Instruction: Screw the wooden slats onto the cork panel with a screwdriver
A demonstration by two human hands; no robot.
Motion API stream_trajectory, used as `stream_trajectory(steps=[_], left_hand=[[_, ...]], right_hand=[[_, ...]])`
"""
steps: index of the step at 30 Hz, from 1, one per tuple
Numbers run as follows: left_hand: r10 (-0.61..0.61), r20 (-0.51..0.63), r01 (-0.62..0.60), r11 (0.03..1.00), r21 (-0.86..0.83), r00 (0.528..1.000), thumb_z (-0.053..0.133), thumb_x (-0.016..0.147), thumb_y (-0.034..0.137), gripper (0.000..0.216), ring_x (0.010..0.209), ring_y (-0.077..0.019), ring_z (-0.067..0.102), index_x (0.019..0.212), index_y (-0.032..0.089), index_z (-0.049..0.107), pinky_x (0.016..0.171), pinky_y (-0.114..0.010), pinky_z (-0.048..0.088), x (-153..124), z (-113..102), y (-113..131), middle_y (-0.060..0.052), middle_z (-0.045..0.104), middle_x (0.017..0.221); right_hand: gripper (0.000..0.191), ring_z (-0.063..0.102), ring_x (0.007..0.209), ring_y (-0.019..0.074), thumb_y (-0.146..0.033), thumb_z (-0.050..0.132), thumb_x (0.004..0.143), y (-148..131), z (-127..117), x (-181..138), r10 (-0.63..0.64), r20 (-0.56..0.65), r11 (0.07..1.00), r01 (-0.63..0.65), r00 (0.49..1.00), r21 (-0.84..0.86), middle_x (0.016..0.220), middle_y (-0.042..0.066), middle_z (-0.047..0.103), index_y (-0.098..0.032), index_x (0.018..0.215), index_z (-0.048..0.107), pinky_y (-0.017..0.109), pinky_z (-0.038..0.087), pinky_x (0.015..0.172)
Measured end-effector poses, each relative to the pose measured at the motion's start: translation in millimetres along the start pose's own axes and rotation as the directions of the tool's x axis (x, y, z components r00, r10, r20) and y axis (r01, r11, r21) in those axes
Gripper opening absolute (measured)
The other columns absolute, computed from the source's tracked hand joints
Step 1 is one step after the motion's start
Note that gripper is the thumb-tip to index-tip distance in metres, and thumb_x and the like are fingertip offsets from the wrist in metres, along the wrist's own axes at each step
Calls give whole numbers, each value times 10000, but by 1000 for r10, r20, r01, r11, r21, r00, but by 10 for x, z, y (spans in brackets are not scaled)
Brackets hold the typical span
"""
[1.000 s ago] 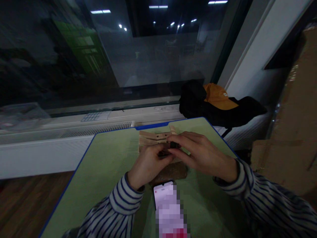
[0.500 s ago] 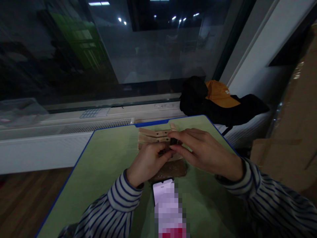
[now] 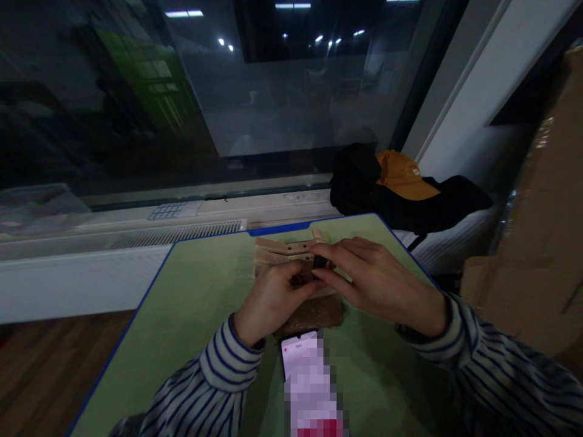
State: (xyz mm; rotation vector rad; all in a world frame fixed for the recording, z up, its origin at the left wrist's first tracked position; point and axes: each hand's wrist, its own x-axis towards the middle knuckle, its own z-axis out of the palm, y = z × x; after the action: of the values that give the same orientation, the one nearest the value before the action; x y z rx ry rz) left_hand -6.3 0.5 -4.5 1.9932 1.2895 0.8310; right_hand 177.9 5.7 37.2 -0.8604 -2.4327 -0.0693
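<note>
Both of my hands meet over the far middle of a green table [image 3: 195, 315]. My left hand [image 3: 272, 300] is curled, its fingertips pinched on a small dark piece I cannot make out. My right hand [image 3: 373, 280] pinches a small black part [image 3: 320, 262] between thumb and forefinger, right against the left fingers. Just behind them lie light wooden strips with holes [image 3: 282, 249]. A brown flat piece [image 3: 314, 315] lies under my hands.
A phone [image 3: 310, 379] with a lit screen lies near the front edge between my striped sleeves. A black bag [image 3: 359, 188] with an orange cap [image 3: 403, 176] rests on the sill at the back right. Cardboard boxes [image 3: 532, 267] stand at the right. A dark window fills the background.
Both hands stay together at the same spot with only small finger shifts; the view itself wobbled slightly.
</note>
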Motion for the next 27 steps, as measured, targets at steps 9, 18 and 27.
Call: stream_trajectory(steps=[9, 18, 27], left_hand=[[26, 2, -26, 1000, 15, 1000, 564, 813, 252, 135, 695, -168, 661, 828, 177, 675, 628, -253, 474, -11, -7, 26, -11, 723, 792], [26, 41, -26, 1000, -8, 999, 539, 829, 245, 147, 728, -175, 659, 846, 169, 663, 645, -263, 486, -11, -9, 41, -29, 716, 821], [3, 24, -3, 1000, 12, 1000, 524, 827, 264, 177, 698, -182, 655, 837, 154, 663, 613, -265, 493, -8, 25, 52, -51, 711, 791]], right_hand=[[329, 580, 988, 177, -209, 455, 908, -32, 5, -16, -20, 18, 991, 17, 1000, 132, 1111, 94, 629, -137, 1227, 495, 329, 472, 879], [310, 595, 964, 189, -224, 467, 904, -5, 30, -15, -10, -7, 989, 11, 1000, 146, 1074, 110, 636, -127, 1196, 505, 350, 492, 861], [313, 599, 945, 201, -246, 464, 905, -6, 36, -5, 20, 1, 990, -20, 1000, 140, 1054, 119, 635, -122, 1191, 493, 354, 498, 839]])
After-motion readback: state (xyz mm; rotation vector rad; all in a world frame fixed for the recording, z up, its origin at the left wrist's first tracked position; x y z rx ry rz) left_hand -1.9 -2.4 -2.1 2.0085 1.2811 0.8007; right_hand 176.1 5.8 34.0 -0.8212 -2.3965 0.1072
